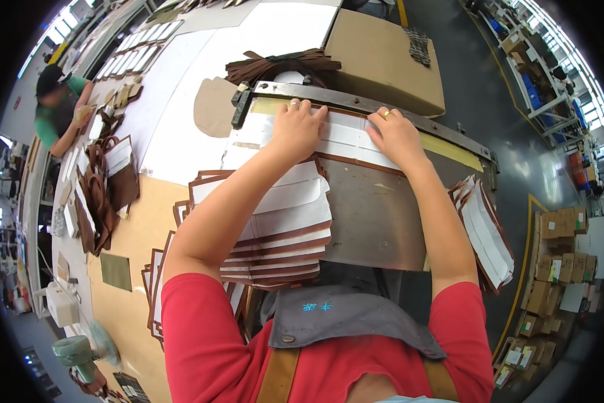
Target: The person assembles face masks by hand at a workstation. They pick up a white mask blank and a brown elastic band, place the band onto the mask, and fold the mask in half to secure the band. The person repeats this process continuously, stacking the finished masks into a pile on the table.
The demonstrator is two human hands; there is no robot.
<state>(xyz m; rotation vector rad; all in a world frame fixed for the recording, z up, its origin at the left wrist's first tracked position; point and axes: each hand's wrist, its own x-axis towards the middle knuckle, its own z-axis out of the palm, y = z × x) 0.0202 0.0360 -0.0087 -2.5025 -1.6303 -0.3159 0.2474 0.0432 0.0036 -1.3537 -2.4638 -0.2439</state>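
Observation:
A long brown leather panel (356, 139) with a white lining lies across the metal plate, its far edge against a steel bar (382, 105). My left hand (298, 131) is bent over the panel's left part, fingertips at the edge by the bar, thumb pointing right. Farther right, my right hand (396, 140) grips the same edge with curled fingers. Both hands press the panel down, a short gap between them. What lies under the fingertips is hidden. Beneath my left forearm sits a fanned stack of similar white-lined brown panels (282, 221).
More panels (488, 235) hang at the plate's right side. Behind the bar lie a bundle of brown straps (282, 67) and a large cardboard box (382, 60). At the far left, a person (57, 107) in green works beside brown bags (100, 188). Cartons (557, 262) stand at right.

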